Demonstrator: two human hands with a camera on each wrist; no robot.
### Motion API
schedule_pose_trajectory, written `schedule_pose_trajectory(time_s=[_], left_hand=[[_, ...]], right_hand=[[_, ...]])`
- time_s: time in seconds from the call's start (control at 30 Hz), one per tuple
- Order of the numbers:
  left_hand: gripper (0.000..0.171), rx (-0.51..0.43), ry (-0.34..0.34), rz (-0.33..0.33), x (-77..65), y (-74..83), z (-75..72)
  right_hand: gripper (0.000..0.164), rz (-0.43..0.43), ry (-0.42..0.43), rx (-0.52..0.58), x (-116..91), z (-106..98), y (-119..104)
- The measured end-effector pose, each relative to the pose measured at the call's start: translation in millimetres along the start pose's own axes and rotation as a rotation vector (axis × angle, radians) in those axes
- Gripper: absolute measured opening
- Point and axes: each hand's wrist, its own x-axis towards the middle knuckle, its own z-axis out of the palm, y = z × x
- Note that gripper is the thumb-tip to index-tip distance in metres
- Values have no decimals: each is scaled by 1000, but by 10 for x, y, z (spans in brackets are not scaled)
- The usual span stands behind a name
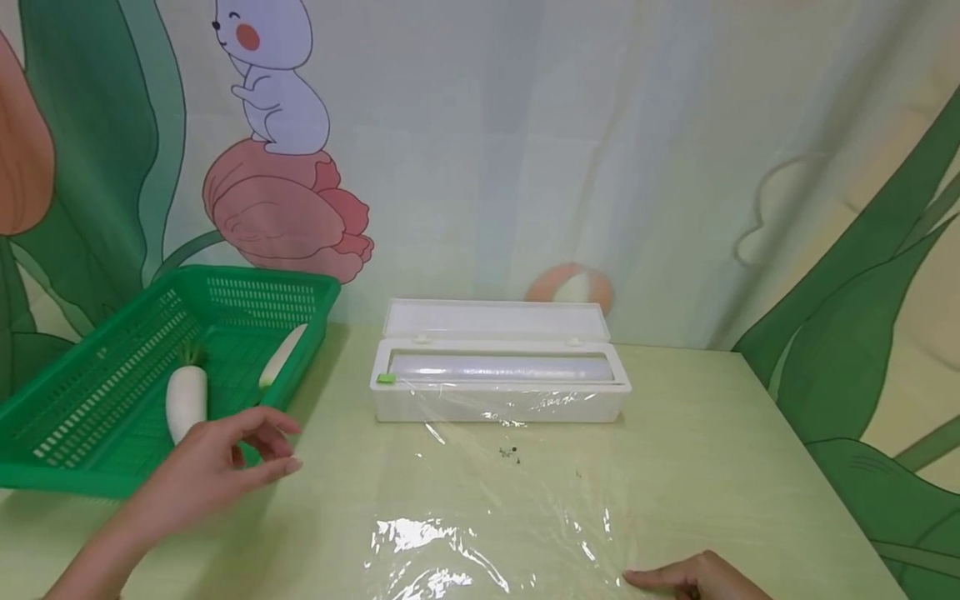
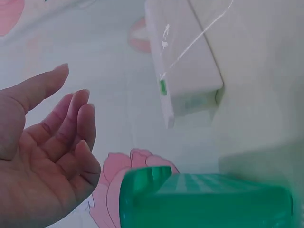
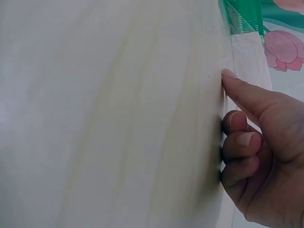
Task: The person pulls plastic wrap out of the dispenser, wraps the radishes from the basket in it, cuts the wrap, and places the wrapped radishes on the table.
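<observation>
My left hand hovers at the front right of a green plastic basket, its fingers loosely bent and nothing between them. A white radish with a green leaf stub lies in the basket, partly hidden by that hand; another white radish lies along the right wall. A white cling film box stands with its lid raised and its roll showing. From it, clear cling film spreads over the table. My right hand touches the film's near right part with one extended digit, the other fingers curled.
A green slider sits at the left end of the box's front rim. Small dark marks show through the film. Behind the pale green table hangs a printed curtain with plants and a white animal.
</observation>
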Motion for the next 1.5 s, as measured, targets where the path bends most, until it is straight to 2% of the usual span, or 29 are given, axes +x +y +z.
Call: schedule_pose_trajectory(time_s=[0.13, 0.27, 0.43, 0.77, 0.87, 1.13, 1.33, 1.5], left_hand=[[24, -19, 64, -73, 18, -164, -142], [33, -14, 95, -157, 52, -373, -268], [44, 11, 89, -247, 110, -588, -328], [66, 69, -102, -379, 173, -921, -317], [69, 103, -138, -404, 196, -1019, -321], [71, 209, -247, -388, 276, -1171, -351], [73, 201, -371, -427, 275, -1334, -375], [69, 171, -466, -431, 285, -1371, -361]], right_hand=[[38, -20, 6, -32, 5, 2, 19], [37, -43, 12, -61, 13, -5, 20], [38, -19, 13, -50, 12, -9, 11], [36, 148, -9, 172, 5, 60, -45], [36, 151, -5, 186, 2, 68, -53], [36, 179, -8, 235, -14, 76, -60], [36, 176, -19, 229, 4, 73, -62], [36, 181, -10, 212, 17, 69, -69]])
